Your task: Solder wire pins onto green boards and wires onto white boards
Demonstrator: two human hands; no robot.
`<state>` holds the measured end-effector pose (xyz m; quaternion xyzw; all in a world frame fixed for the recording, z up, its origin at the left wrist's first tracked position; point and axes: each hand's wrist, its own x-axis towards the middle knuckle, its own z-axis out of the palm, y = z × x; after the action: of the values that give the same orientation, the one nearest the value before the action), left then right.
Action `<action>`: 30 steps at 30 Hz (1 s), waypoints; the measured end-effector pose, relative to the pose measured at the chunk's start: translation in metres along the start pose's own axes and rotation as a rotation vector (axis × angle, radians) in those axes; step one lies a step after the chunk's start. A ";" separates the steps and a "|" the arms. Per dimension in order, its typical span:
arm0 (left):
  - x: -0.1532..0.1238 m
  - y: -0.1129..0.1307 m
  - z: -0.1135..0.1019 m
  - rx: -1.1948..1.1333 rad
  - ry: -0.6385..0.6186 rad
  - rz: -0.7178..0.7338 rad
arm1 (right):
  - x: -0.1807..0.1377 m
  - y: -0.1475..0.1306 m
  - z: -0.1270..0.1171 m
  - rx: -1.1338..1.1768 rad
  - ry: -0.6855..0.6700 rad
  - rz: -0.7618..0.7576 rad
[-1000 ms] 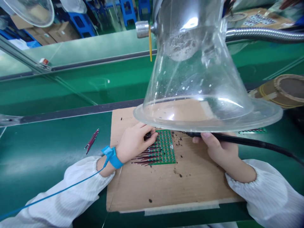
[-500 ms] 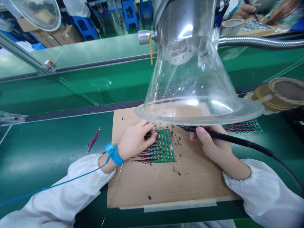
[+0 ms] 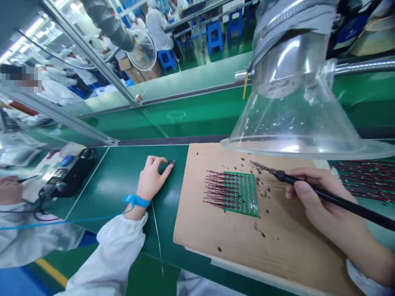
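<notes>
My left hand (image 3: pixel 152 177) rests on the green bench left of the brown board (image 3: pixel 247 234), its fingers pinched on thin dark red wires (image 3: pixel 171 163). A blue strap with a blue cord circles that wrist. My right hand (image 3: pixel 311 193) grips a black soldering iron (image 3: pixel 308 190) like a pen, its tip raised just right of the green circuit board (image 3: pixel 242 193). The circuit board lies on the brown board with several red wires sticking out of its left side.
A clear fume hood (image 3: pixel 296 119) hangs over the board's far edge. More wired circuit boards (image 3: pixel 367 179) lie at the right. A black soldering station (image 3: pixel 66 174) stands at the left beside a co-worker's hand (image 3: pixel 9 190). Other people sit far back.
My left hand left the circuit board and moved left onto the bench, pinching the red wires there. The iron's tip came out from under the hood. My view swung left.
</notes>
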<state>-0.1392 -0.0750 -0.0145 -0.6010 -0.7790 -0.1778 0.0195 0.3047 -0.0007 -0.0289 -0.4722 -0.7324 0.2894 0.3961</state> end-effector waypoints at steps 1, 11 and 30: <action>-0.005 -0.006 0.000 0.006 -0.019 -0.007 | 0.000 0.001 0.000 -0.030 -0.009 -0.014; 0.000 -0.008 0.003 -0.157 -0.052 0.028 | 0.004 -0.004 0.000 -0.039 0.000 -0.008; 0.011 0.128 0.007 -0.426 -0.130 0.688 | -0.001 -0.006 0.002 0.014 0.045 -0.034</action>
<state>-0.0204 -0.0350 0.0139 -0.8271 -0.4779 -0.2798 -0.0960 0.3007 -0.0037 -0.0251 -0.4634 -0.7291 0.2768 0.4207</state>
